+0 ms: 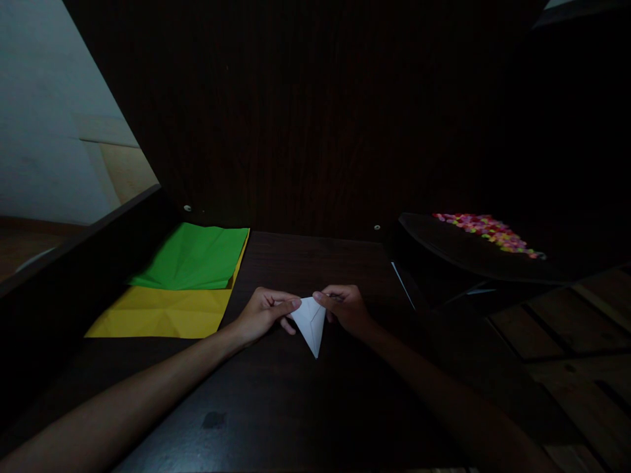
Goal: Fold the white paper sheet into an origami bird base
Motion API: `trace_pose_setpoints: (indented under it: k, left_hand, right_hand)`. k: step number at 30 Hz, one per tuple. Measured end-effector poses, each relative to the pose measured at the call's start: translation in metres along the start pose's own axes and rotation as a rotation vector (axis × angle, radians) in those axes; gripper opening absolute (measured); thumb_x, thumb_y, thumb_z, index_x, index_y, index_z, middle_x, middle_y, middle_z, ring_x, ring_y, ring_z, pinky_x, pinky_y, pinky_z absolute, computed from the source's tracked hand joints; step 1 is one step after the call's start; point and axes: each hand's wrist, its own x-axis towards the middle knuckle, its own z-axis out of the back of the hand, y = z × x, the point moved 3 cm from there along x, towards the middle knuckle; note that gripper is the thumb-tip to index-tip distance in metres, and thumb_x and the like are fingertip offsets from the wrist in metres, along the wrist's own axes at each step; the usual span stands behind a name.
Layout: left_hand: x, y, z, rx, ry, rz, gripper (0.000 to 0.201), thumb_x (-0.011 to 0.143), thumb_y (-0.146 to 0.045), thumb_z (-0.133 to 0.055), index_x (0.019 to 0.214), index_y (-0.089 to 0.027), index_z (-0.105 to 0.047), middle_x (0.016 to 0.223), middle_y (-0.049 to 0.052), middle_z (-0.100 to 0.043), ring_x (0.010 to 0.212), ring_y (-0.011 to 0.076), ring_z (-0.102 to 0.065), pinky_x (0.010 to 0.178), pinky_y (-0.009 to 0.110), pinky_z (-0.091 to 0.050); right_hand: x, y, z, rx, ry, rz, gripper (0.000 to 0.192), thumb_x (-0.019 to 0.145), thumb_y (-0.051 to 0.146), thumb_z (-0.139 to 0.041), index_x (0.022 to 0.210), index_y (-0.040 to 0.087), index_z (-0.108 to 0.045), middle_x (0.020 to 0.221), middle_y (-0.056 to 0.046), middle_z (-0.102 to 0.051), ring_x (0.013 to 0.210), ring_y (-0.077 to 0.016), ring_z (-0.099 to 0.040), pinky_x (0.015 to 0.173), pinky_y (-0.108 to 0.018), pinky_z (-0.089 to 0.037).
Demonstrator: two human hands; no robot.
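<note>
A small white folded paper point(310, 323), shaped like a triangle with its tip pointing toward me, lies on the dark wooden table point(276, 407). My left hand point(263, 314) pinches its upper left corner with thumb and forefinger. My right hand point(345, 307) pinches its upper right corner. Both forearms reach in from the bottom of the view.
A green sheet point(194, 257) lies on top of a yellow sheet point(162, 314) at the left of the table. A dark tray point(458, 253) carrying several small colourful pieces point(488, 231) stands at the right. A dark panel rises behind the table.
</note>
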Motion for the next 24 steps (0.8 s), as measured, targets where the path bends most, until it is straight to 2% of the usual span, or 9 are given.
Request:
trace_pose_setpoints:
  k: [5,10,16,24]
  left_hand:
    - [0.0011,0.0019,0.0014,-0.074,-0.029,-0.012,0.032,0.076,-0.037,-0.075,0.088,-0.007,-0.076,0.079,0.012,-0.074,0.065,0.0186,-0.066,0.051,0.027,-0.058]
    - [0.0000,-0.0007,0.0012,-0.102,-0.015,-0.076,0.036,0.072,-0.031,-0.078,0.101,-0.009,-0.073,0.085,0.011,-0.073,0.072,0.0205,-0.067,0.053,0.028,-0.059]
    - [0.0018,-0.0005,0.0017,-0.066,-0.062,-0.110,0.045,0.072,-0.030,-0.078,0.110,-0.010,-0.067,0.088,0.009,-0.073,0.072,0.0190,-0.066,0.051,0.026,-0.058]
    - [0.0032,-0.0018,0.0009,-0.060,-0.089,-0.108,0.040,0.071,-0.038,-0.078,0.098,-0.010,-0.068,0.075,0.005,-0.071,0.058,0.0151,-0.064,0.047,0.025,-0.057]
  right_hand:
    - [-0.0002,-0.0015,0.0004,-0.019,-0.022,-0.012,0.041,0.076,0.054,-0.065,0.058,0.018,-0.063,0.040,0.004,-0.050,0.035,-0.0087,-0.042,0.037,-0.022,-0.030]
    - [0.0003,0.0018,0.0025,-0.020,-0.083,-0.010,0.049,0.081,0.054,-0.060,0.047,0.019,-0.054,0.037,0.003,-0.048,0.035,-0.0089,-0.042,0.039,-0.022,-0.031]
    - [0.0023,-0.0005,0.0023,0.001,-0.076,-0.032,0.051,0.080,0.058,-0.059,0.048,0.019,-0.054,0.037,0.003,-0.049,0.035,-0.0094,-0.044,0.040,-0.023,-0.033]
    - [0.0016,-0.0022,0.0005,0.000,-0.046,-0.039,0.056,0.081,0.066,-0.055,0.050,0.019,-0.053,0.038,0.003,-0.050,0.034,-0.0092,-0.044,0.039,-0.022,-0.033]
